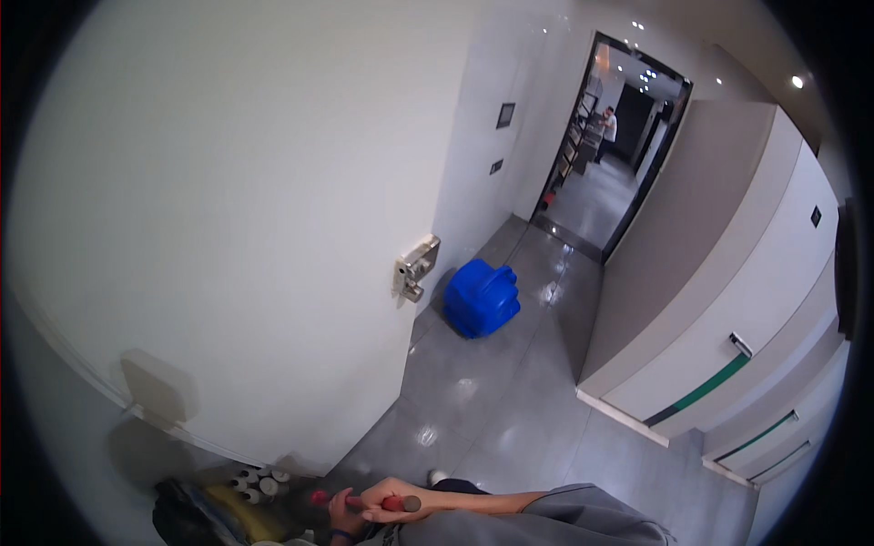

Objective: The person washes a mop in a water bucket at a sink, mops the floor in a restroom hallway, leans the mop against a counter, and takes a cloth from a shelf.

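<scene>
At the lower edge my right hand (386, 499) is closed around a red stick-shaped tool with a brownish round end (411, 503). Its exact kind is too small to make out. My left hand (344, 511), with a dark band at its wrist, is closed on the same red tool just left of the right hand. A bright red tip (319, 497) shows beyond the left fingers. Both hands are held close to my grey clothing, low in front of a large white door (273, 182). A metal lock (417, 267) is on this door's edge, away from both hands.
Beyond the door, a blue plastic container (481, 298) lies on the grey tiled floor (492, 391). Several white bottles (259, 484) and a black bag (177, 514) are at lower left. Pale cabinets (692, 300) line the right. Through a far doorway (596, 146) a person stands.
</scene>
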Action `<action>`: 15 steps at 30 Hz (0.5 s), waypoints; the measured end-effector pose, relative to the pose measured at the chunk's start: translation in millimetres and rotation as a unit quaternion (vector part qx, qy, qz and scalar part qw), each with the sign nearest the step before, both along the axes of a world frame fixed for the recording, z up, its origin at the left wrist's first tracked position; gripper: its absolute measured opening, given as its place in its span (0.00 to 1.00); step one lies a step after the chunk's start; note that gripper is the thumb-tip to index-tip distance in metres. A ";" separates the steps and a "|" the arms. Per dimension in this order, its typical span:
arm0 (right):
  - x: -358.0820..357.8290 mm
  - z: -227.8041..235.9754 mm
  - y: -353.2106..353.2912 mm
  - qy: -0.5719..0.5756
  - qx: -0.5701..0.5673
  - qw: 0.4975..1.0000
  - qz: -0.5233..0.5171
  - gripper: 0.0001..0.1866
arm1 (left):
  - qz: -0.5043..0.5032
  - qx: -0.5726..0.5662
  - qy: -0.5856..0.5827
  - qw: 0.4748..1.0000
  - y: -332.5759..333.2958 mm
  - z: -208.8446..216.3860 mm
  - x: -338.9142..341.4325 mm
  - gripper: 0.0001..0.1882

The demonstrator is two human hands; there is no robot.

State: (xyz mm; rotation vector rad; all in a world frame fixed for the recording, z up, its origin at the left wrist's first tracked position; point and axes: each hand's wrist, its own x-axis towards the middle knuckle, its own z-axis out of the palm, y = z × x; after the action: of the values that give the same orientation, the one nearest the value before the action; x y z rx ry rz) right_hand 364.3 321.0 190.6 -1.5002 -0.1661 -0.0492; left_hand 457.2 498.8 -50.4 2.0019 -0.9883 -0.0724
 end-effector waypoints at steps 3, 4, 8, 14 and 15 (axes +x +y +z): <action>-10.1 -6.6 -22.3 0.007 0.017 1.000 0.007 0.22 | 0.009 0.030 0.115 0.993 -16.3 -37.9 1.6 0.17; -14.5 -16.1 -29.5 0.006 0.021 0.999 0.039 0.22 | 0.037 0.044 0.132 0.990 -18.9 -60.4 1.0 0.09; -49.9 -28.5 -84.6 -0.016 0.033 0.998 0.055 0.19 | -0.021 0.122 0.138 0.983 -51.1 -83.8 -3.6 0.06; -144.8 -25.0 -220.8 -0.003 0.090 0.996 0.002 0.13 | -0.094 0.273 0.100 0.952 -159.9 -64.6 -68.1 0.09; -160.9 -19.3 -247.8 -0.003 0.109 0.994 -0.007 0.12 | -0.095 0.284 0.096 0.949 -172.1 -65.7 -78.0 0.09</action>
State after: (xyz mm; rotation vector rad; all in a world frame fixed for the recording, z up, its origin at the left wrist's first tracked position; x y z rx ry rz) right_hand 203.4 73.2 171.3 -1.2834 -0.1488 -0.0807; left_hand 379.2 326.7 -116.1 2.3429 -1.1149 -0.7150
